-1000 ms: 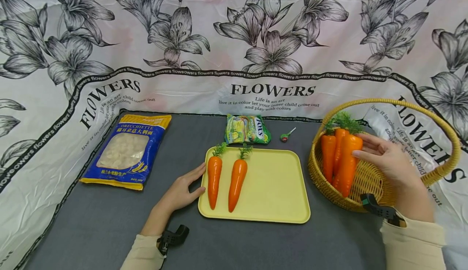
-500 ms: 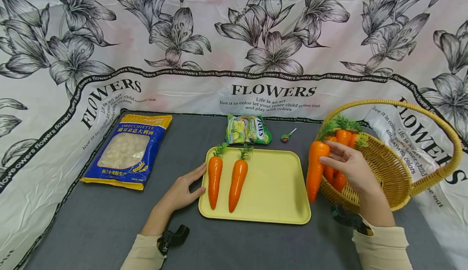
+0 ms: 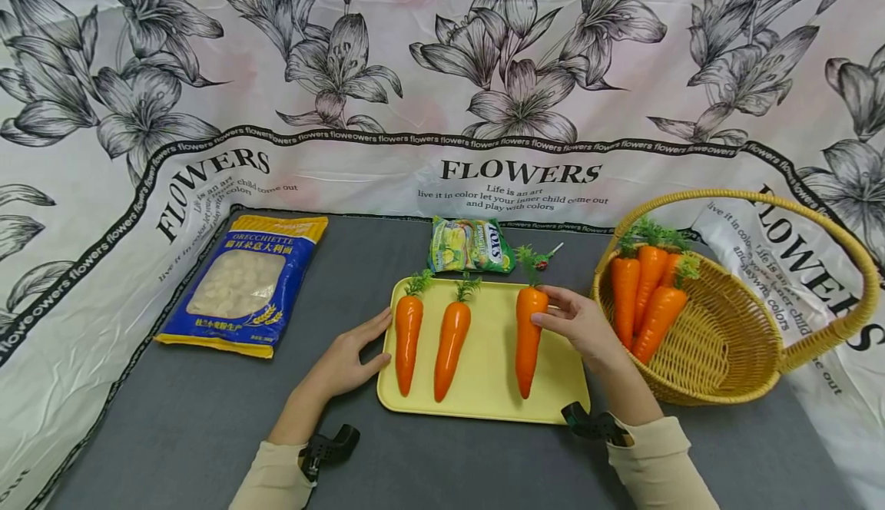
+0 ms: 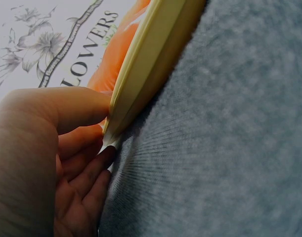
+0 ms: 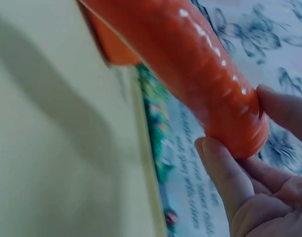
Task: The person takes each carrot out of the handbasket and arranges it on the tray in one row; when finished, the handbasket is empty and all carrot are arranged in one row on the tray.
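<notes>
In the head view, my right hand (image 3: 584, 329) pinches an orange carrot (image 3: 528, 341) with a green top over the right half of a yellow tray (image 3: 487, 379). The right wrist view shows thumb and fingers gripping the thick end of this carrot (image 5: 190, 59), whose shadow falls on the tray. Two more carrots, a left one (image 3: 409, 341) and a second one (image 3: 452, 349), lie side by side on the tray's left half. My left hand (image 3: 347, 364) rests at the tray's left edge. Up close in the left wrist view, its relaxed fingers touch the tray's rim (image 4: 122, 94).
A wicker basket (image 3: 736, 356) with a tall handle stands right of the tray, with several carrots (image 3: 625, 295) inside. Behind the tray lie a green candy bag (image 3: 466, 245) and a lollipop (image 3: 542, 264). A blue pasta bag (image 3: 242, 287) lies at the left.
My right hand has lifted a carrot out of the basket and carried it left, over the tray. The left hand has stayed at the tray's edge.
</notes>
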The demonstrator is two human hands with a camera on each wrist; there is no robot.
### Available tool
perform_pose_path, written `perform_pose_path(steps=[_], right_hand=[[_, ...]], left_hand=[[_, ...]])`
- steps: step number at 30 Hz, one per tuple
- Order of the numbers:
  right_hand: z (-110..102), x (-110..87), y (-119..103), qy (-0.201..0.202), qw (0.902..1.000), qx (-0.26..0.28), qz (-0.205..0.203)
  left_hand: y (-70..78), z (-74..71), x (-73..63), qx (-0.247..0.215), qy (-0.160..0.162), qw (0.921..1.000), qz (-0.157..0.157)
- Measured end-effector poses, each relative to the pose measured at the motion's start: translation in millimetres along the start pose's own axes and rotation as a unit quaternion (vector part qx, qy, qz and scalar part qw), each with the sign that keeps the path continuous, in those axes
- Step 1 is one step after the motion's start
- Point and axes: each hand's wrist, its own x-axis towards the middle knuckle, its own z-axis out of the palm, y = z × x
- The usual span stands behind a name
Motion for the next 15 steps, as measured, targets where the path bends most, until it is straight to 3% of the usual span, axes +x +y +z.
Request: perform_pose_path(steps=[15], right_hand=[[50,23.7,20,-0.024,0.9970,0.027,0.068]], left_hand=[[-0.4,0.6,0.3,-0.002,-0.001,1.0000,-0.002]])
